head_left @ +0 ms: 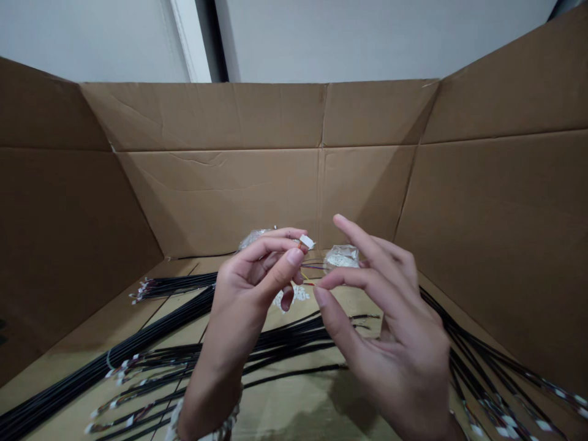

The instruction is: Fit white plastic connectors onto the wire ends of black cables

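Note:
Between the thumb and forefinger of my left hand (257,275) is a small white connector housing (307,242), raised above the bench. Thin coloured wires (307,280), yellow, red and purple among them, show between my two hands. My right hand (390,306) pinches the end of a red-orange wire between thumb and forefinger; its other fingers are lifted. Where the wires run behind my fingers is hidden. Below my left fingers lies a pile of loose white connector housings (294,295).
Black cables (294,337) with connector ends lie under my hands. A tied bundle of black cables (151,324) is at the left, and more cables (487,361) spread at the right. Clear plastic bags (340,256) stand at the back. Cardboard walls (220,196) enclose the surface.

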A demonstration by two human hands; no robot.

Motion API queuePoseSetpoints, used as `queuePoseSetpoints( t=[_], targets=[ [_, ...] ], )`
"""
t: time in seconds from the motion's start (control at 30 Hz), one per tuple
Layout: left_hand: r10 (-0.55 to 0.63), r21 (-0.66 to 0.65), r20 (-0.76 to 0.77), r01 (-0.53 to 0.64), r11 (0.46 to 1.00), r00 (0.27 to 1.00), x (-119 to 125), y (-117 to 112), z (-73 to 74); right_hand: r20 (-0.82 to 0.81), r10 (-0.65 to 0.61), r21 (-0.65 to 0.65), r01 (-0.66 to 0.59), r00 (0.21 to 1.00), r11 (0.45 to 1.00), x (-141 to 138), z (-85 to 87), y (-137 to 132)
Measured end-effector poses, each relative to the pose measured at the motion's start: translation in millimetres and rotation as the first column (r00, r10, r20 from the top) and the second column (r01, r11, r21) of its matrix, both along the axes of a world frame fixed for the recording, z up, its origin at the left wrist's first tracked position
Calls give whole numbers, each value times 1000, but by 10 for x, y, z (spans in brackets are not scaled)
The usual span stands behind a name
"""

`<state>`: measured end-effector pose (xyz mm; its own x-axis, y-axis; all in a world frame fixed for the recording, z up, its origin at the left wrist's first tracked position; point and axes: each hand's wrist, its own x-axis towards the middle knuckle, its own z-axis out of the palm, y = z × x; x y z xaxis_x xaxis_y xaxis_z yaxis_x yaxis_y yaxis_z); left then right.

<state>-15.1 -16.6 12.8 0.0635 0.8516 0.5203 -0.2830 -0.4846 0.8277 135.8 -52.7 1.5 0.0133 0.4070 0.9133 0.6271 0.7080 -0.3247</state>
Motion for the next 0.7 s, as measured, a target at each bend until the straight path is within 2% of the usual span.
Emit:
queuePoseSetpoints(
  t=[0.17,0.37,0.47,0.57,0.7],
  targets=[
    [15,55,-6,-14,998,1000,14,-4,-5,50,-50,94,45,998,995,45,2,38],
    [57,150,-39,-51,987,998,16,-56,-15,22,-12,66,10,1000,998,94,24,99],
    [140,208,-165,-105,973,976,8,-114,-5,0,-3,34,3,1000,999,103,34,118],
    [259,276,-281,-181,944,924,4,-164,3,-24,15,27,-15,1000,1000,110,38,132],
    [381,332,-325,-272,903,866,14,-201,-2,-49,68,-7,-68,997,998,115,42,135]
  ],
)
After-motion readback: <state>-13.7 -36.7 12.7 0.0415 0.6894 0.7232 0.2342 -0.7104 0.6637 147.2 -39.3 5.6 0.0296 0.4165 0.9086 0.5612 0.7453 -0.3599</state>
